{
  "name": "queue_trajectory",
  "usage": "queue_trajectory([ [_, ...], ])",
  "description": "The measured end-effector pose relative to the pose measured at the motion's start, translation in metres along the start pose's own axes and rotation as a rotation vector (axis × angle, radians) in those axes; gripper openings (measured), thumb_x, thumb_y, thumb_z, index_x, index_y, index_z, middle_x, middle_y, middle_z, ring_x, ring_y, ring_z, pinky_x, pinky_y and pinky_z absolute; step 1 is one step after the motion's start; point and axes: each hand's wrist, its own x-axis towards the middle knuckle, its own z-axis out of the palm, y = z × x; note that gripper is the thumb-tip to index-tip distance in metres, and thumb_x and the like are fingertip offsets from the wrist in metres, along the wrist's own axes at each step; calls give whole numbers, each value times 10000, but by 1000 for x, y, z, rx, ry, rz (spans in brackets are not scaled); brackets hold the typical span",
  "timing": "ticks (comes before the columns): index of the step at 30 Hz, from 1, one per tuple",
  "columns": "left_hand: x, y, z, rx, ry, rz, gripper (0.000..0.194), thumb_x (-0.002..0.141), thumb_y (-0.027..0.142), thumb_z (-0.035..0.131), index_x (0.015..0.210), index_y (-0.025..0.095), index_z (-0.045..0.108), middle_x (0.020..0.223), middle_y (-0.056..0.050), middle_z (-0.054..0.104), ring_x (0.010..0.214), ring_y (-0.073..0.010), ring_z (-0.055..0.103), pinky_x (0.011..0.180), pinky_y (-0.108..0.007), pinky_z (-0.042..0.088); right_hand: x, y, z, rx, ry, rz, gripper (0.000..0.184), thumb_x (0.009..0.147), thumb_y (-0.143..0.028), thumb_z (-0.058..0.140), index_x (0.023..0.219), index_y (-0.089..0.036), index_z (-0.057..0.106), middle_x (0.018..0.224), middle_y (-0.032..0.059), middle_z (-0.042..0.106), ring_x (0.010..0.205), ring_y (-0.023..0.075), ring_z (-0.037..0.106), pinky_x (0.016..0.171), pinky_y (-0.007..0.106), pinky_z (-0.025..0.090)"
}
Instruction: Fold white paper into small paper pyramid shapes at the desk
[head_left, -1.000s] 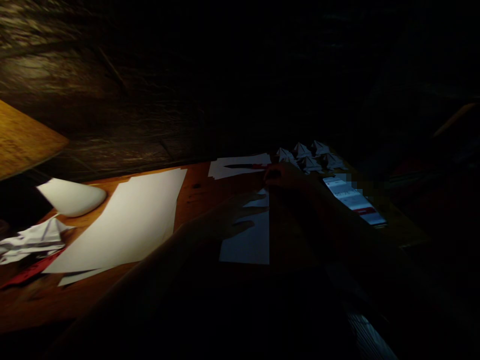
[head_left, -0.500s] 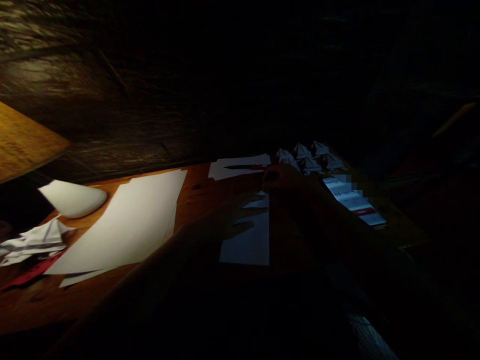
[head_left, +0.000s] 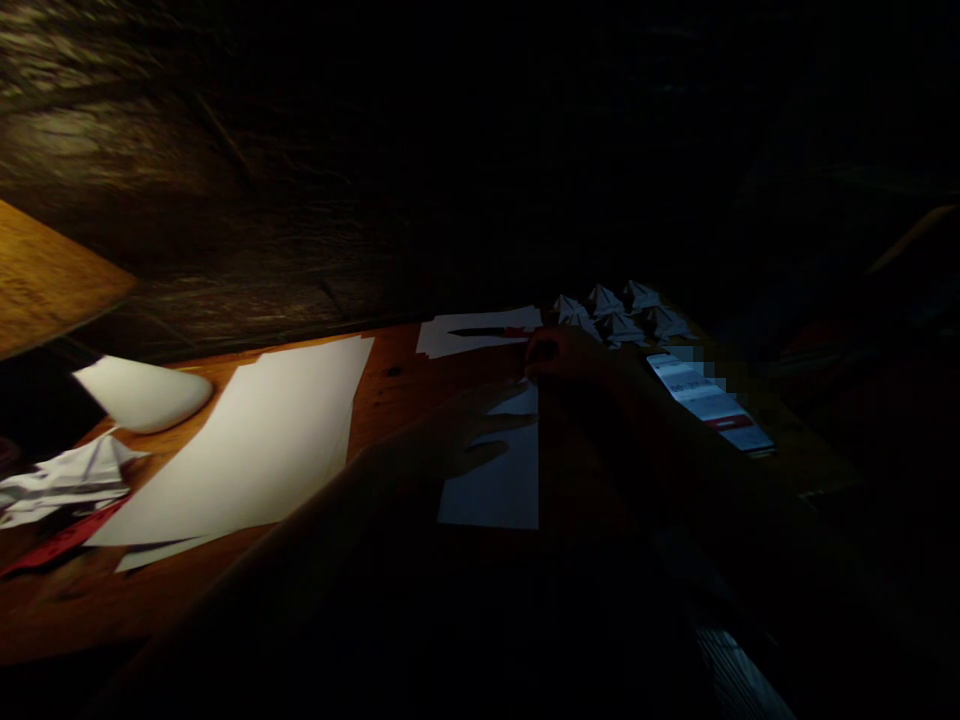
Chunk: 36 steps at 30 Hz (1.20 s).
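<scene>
A narrow sheet of white paper point(head_left: 495, 500) lies on the wooden table in front of me, its long right edge straight. My left hand point(head_left: 469, 430) rests flat across it with the fingers spread. At the far right corner of that sheet, my right hand point(head_left: 559, 352) is closed, thumb and fingers curled together in a pinch on the paper. Dim light hides the exact fingertip contact. Just beyond my right hand, a knife point(head_left: 487, 331) with a dark blade and red handle lies on a small stack of paper point(head_left: 442, 345).
Large white sheets point(head_left: 247, 450) cover the table's left side, beside a curled sheet point(head_left: 146, 395), crumpled paper point(head_left: 75, 475) and a red strip point(head_left: 67, 540). Several folded paper shapes point(head_left: 619, 325) stand at the far right, near a lit phone point(head_left: 709, 405). A dark wall point(head_left: 262, 240) rises behind.
Both hands stay almost where they were on the sheet, with hardly any finger movement. The whole view has shifted very slightly.
</scene>
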Motion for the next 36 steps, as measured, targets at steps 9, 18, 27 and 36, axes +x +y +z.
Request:
queue_trajectory([
  [9, 1, -2, 1, 10, 0, 1, 485, 1055, 357, 476, 1538, 403, 476, 1740, 39, 177, 1608, -316, 155, 1281, -587, 244, 1, 3, 1, -1, -2, -7, 217, 757, -321, 829, 918, -184, 779, 903, 39, 744, 788, 167, 650, 691, 266, 436],
  [18, 0, -4, 2, -45, 6, -25, 480, 1041, 354, 522, 1514, 427, 503, 1748, 72, 110, 1609, -321, 126, 1280, -611, 242, 1, -1, -1, 15, -11, -5, 183, 748, -281, 821, 898, -185, 778, 885, 41, 744, 773, 164, 641, 686, 268, 440],
  [27, 0, -8, 4, -32, 25, -8, 466, 1034, 351, 540, 1497, 406, 535, 1754, 56, 51, 1614, -332, 107, 1281, -604, 251, 1, -1, -1, 21, -13, 1, 190, 753, -284, 824, 906, -181, 781, 887, 39, 746, 767, 161, 635, 684, 264, 441],
  [36, 0, -3, -1, -33, 0, -3, 481, 1044, 350, 507, 1520, 424, 499, 1748, 72, 130, 1617, -313, 89, 1294, -580, 225, 1, -1, 0, 10, -8, 0, 187, 761, -289, 824, 913, -187, 784, 887, 44, 746, 761, 165, 636, 674, 271, 444],
])
